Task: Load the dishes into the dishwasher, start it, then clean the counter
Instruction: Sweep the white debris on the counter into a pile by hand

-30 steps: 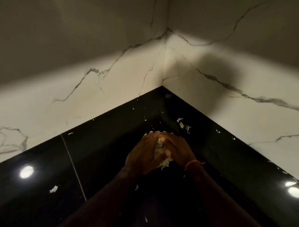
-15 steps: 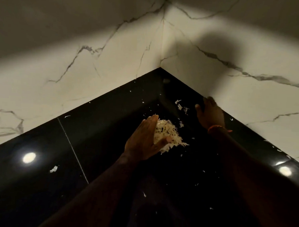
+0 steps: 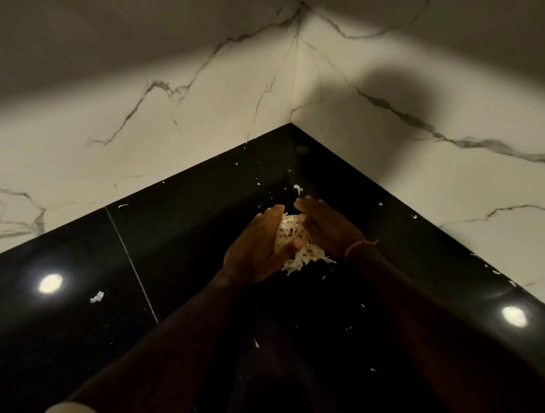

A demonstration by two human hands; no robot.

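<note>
Place: the inner corner of a glossy black table (image 3: 182,233), where two white marble walls (image 3: 174,133) with grey veins meet.
Pile: a heap of pale shredded scraps (image 3: 297,248) lies on the table, a little in front of the corner.
Left hand (image 3: 257,249): it stands on its edge at the left side of the pile, fingers straight and close together, palm turned to the scraps and touching them.
Right hand (image 3: 329,227): it is cupped on the right and far side of the pile, fingers together, tips near the tips of the left hand.
Hands and pile: the scraps sit between the two palms; some strands stick out below, toward the person. The light is weak, so it seems the pile rests on the table, but I cannot tell this for sure.
Wrist: a thin orange band (image 3: 358,246) is around the right wrist.
Loose bits: small white crumbs (image 3: 97,297) are scattered on the table, well apart from the hands.
Reflections: two round lamp spots (image 3: 51,283) shine on the black surface, left and right.
</note>
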